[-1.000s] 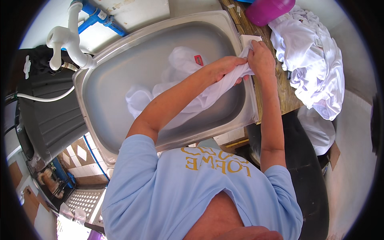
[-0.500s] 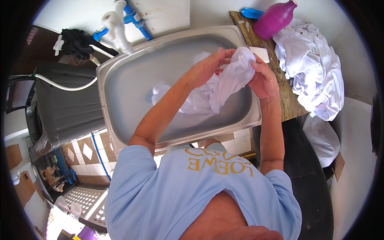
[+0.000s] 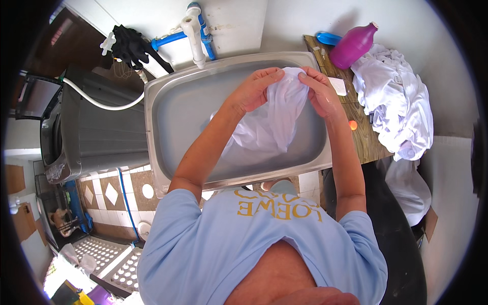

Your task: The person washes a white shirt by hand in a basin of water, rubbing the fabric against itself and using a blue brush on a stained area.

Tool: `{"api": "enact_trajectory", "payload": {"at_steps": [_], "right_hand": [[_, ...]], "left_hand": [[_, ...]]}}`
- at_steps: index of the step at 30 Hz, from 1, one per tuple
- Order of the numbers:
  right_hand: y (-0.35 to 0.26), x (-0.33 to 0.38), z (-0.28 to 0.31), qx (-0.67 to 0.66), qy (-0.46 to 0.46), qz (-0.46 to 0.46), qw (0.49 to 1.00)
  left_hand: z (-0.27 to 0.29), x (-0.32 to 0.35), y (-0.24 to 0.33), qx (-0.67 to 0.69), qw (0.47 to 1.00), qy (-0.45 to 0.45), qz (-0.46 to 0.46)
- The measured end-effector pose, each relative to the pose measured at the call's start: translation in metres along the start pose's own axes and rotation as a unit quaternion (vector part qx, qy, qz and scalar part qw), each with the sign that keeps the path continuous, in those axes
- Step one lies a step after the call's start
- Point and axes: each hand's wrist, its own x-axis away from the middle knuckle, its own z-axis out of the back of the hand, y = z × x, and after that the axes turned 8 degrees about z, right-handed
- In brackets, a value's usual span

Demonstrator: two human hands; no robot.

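A wet white cloth (image 3: 285, 109) hangs between my hands over a metal sink basin (image 3: 152, 109), its lower part resting in the greyish water (image 3: 183, 112). My left hand (image 3: 258, 90) pinches the top edge of the cloth, thumb on the near side. At the opposite side of that edge, my right hand (image 3: 321, 91) grips it between thumb and fingers. Both hands are raised close together near the basin's far right part. The fabric droops in folds toward the left, and its exact shape cannot be made out.
Right of the basin, a wooden board (image 3: 373, 145) bears a purple bottle (image 3: 353, 47), a blue object (image 3: 329, 38), a white block (image 3: 337, 86), an orange round piece (image 3: 353, 124) and a heap of white clothes (image 3: 396, 101). White faucet (image 3: 193, 38) stands behind; a grey washing machine (image 3: 101, 129) is left.
My left hand has gone from spread fingers behind the cloth to pinching its edge. The cloth's top is held more upright. The orange piece now shows, and the whole view has shifted slightly.
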Motion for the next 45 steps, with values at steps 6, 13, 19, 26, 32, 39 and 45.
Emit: {"api": "enact_trajectory", "payload": {"at_steps": [6,13,19,26,32,39,45], "right_hand": [[0.022,-0.038,0.042,0.141,-0.073,-0.038,0.987],[0.003,-0.122,0.094,0.718,-0.005,0.235,0.655],[-0.006,-0.209,0.158,0.894,-0.073,0.05,0.439],[0.007,-0.235,0.197,0.919,-0.122,0.058,0.37],[-0.04,-0.206,0.094,0.796,-0.093,0.243,0.547],[0.031,-0.111,-0.033,0.39,-0.032,0.23,0.891],[0.126,-0.044,-0.066,0.355,0.063,0.218,0.907]], "left_hand": [[0.025,-0.021,-0.026,0.033,0.997,0.061,-0.022],[0.037,-0.036,-0.046,0.084,0.976,0.17,-0.104],[0.039,-0.029,-0.05,0.113,0.956,0.233,-0.135],[0.041,-0.013,-0.049,0.161,0.941,0.26,-0.144],[0.058,-0.008,-0.06,0.145,0.937,0.272,-0.163],[0.087,-0.02,-0.079,0.083,0.935,0.26,-0.228],[0.085,-0.016,-0.08,0.093,0.916,0.292,-0.257]]}}
